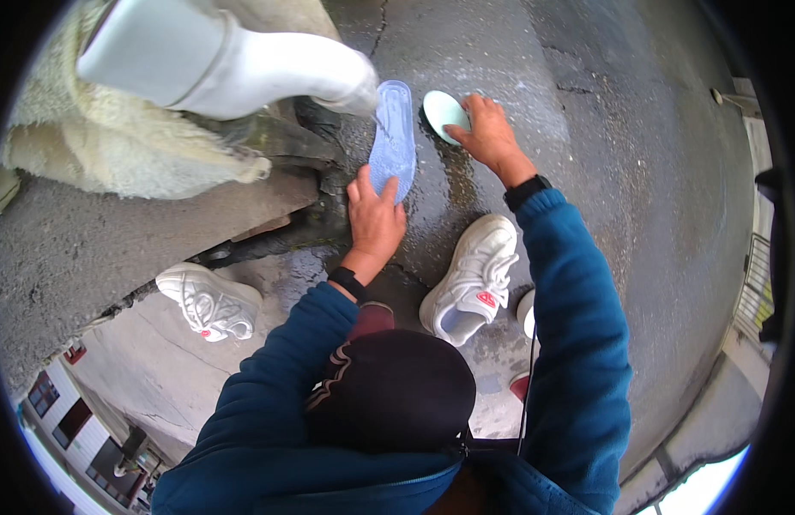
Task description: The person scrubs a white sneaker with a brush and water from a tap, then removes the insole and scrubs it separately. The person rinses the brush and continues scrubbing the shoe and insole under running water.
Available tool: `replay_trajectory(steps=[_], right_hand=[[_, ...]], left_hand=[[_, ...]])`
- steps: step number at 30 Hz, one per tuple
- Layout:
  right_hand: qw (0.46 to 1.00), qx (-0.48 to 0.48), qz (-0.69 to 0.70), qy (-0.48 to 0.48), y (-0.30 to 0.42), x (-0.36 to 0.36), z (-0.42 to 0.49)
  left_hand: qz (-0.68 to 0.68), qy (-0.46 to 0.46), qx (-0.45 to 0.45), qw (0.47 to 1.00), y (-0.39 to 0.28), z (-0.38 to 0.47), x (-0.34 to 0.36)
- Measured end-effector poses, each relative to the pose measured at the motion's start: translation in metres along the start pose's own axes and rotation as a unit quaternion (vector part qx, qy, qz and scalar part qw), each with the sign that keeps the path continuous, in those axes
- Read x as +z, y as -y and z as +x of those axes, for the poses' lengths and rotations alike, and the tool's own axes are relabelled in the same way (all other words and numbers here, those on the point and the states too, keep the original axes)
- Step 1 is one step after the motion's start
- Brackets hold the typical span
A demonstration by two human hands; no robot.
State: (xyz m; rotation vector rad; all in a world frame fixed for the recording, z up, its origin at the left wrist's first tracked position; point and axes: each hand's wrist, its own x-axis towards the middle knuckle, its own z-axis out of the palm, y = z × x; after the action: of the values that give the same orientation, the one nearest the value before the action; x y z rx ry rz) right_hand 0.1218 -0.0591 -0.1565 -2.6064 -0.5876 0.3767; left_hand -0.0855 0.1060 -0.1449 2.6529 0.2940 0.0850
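A light blue shoe insole [396,122] lies lengthwise on the wet ground, its surface looking wet. My left hand [377,215] has its fingers over the insole's near end. To the right, my right hand [490,132] grips the edge of a pale green, round, shallow object [445,116], perhaps a dish or lid. It is tilted, and its underside is hidden. The mouth of a white plastic pipe [294,67] hangs close to the insole's left edge. A white lace-up sneaker [471,277] stands nearer me, below my right hand.
The second white sneaker [210,299] lies at the left, near a concrete ledge [146,225]. A cream shaggy cloth [133,148] drapes under the pipe. Wet, cracked concrete [603,161] stretches to the right. A white round object [527,314] is partly hidden by my right sleeve.
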Motion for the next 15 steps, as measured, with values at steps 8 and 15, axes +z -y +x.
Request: replay_trajectory(steps=[8, 15], right_hand=[[0.998, -0.018, -0.061, -0.011, 0.018, 0.006, -0.004], [0.948, -0.318, -0.005, 0.025, 0.041, -0.003, -0.062]], left_hand=[[-0.008, 0.092, 0.009, 0.996, -0.017, -0.030, -0.023], [0.008, 0.157, 0.086, 0.984, -0.014, -0.057, -0.023]])
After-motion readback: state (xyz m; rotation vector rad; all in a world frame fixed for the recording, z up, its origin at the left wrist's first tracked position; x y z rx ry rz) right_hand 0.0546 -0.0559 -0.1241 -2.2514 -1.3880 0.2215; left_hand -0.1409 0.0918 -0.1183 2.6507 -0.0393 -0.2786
